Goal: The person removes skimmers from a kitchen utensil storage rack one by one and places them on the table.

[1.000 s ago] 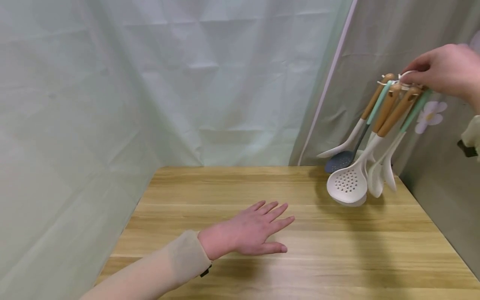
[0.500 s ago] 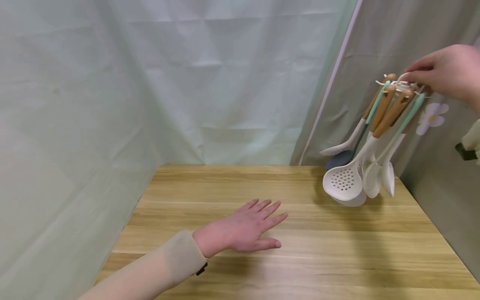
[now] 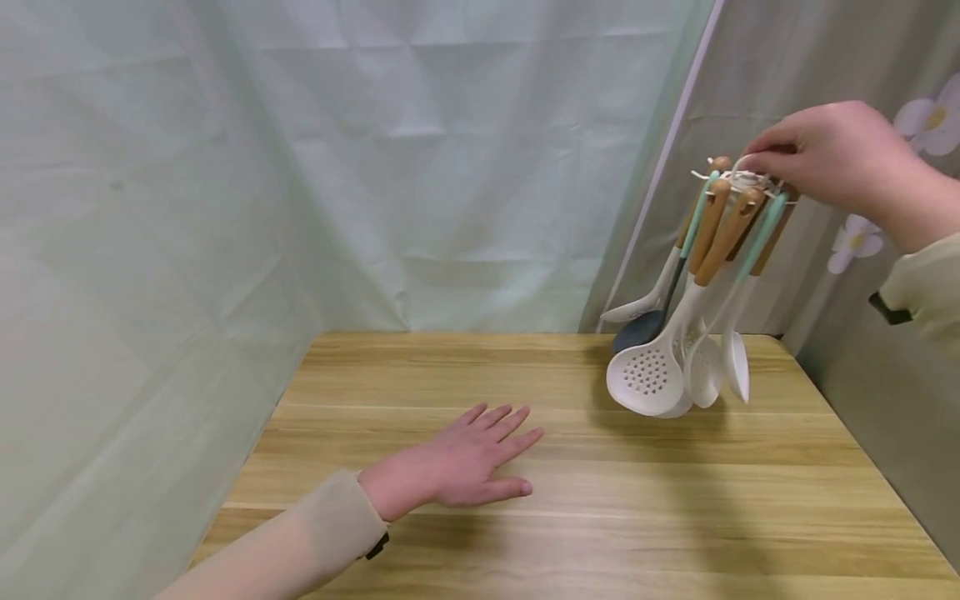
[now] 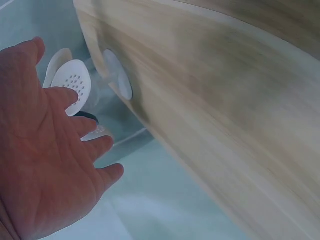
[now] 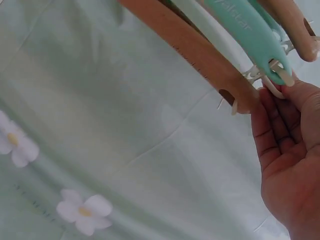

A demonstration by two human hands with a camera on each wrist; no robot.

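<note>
My right hand [image 3: 825,158] pinches the white ring [image 3: 742,177] at the top of a bundle of kitchen utensils [image 3: 690,292] and holds it hanging above the back right of the wooden table [image 3: 570,517]. The bundle has wooden and mint handles [image 5: 200,50], a white slotted spoon [image 3: 645,379], white ladles and a dark blue spoon. Its lowest heads hang close over the tabletop. My left hand [image 3: 457,462] rests flat on the table, palm down with fingers spread, well left of the bundle. In the left wrist view the slotted spoon [image 4: 75,85] shows beyond my left hand [image 4: 45,155].
Pale green cloth [image 3: 300,167] hangs behind and to the left of the table. A grey cloth with white flowers [image 3: 855,237] hangs on the right, close behind the bundle. The table's right edge runs near the grey cloth.
My right hand has carried the utensil bundle leftward, away from the flowered cloth. My left hand has slid back a little toward me and to the left.
</note>
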